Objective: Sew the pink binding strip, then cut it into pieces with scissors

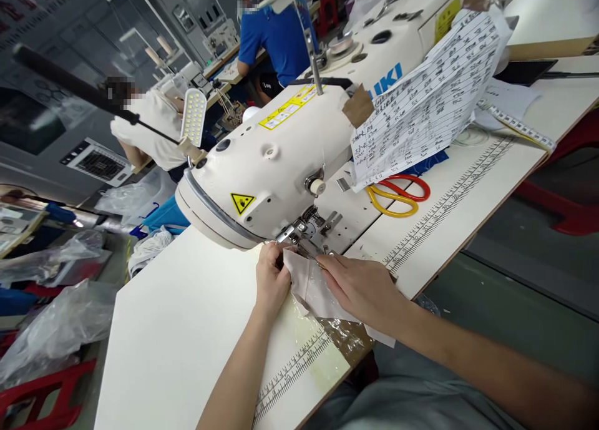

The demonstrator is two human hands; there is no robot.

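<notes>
A pale pinkish-grey piece of fabric (309, 284) lies under the needle area of a white sewing machine (262, 168) and hangs toward the table's front edge. My left hand (271, 280) is closed at the fabric's left edge, close to the metal presser foot parts (306, 230). My right hand (362, 286) rests over the fabric's right side with its fingers drawn together on the cloth near the presser foot. Its fingertips are partly hidden, and I cannot make out whether a small tool is among them. Clear plastic (349, 336) shows beneath the fabric.
Scissors (395, 196) with red and yellow handles lie right of the machine, under a handwritten sheet (425, 99). A tape measure (519, 124) lies farther right. Ruler markings (292, 374) run along the table's front. An LED lamp (193, 118) is at the machine's left. Two people sit beyond.
</notes>
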